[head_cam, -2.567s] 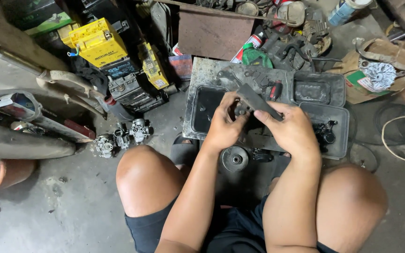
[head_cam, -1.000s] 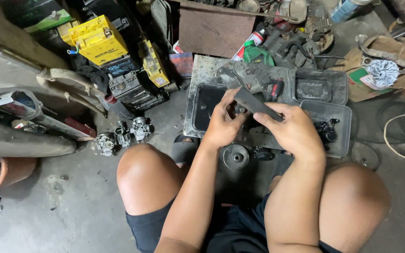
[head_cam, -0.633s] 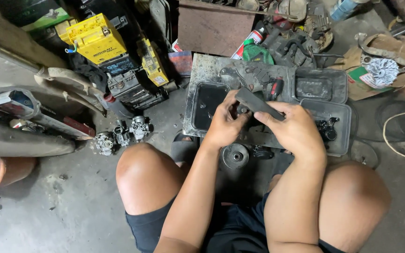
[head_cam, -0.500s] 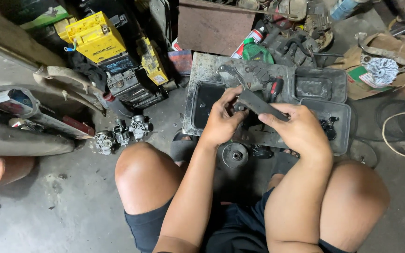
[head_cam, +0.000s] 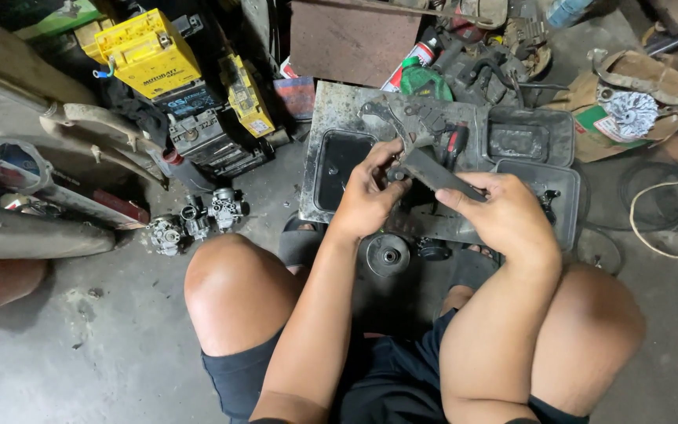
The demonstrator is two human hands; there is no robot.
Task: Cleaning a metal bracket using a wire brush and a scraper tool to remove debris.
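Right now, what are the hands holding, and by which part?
A flat dark metal bar: the right hand grips its near end, and the left hand pinches the far end, where a small part sits.

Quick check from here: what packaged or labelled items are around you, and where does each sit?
Yellow battery: upper left, boxy, dark label.
Smaller yellow battery: right of it, tilted.
Spray can: top centre, lying down, red and white.
Green bag: beside the can, crumpled.
Cardboard box: upper right, brown, open.
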